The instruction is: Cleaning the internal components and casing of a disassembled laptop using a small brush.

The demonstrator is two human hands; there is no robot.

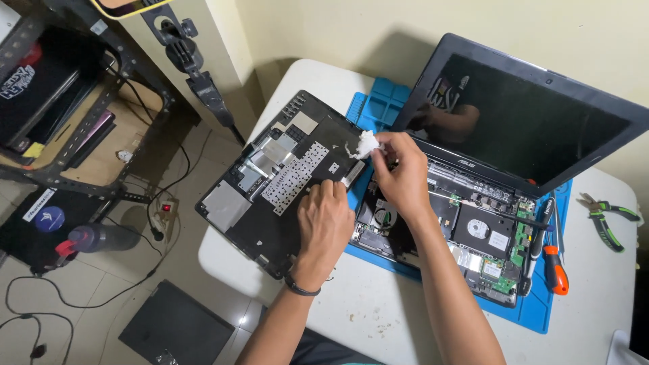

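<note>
Left hand [326, 217] pins keyboard cover [280, 179], long axis diag; right hand [402, 177] pinches tissue [366, 144].

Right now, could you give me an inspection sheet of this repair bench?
Surface: white table, blue silicone mat under the opened black laptop.
Job's things: upturned black keyboard cover; white wad of cloth.
Clutter: orange-handled screwdriver, green-handled pliers.
Grip: left hand presses the cover; right hand pinches the wad.
Cables: black cords on floor.
Surroundings: black metal shelf, tiled floor.
</note>
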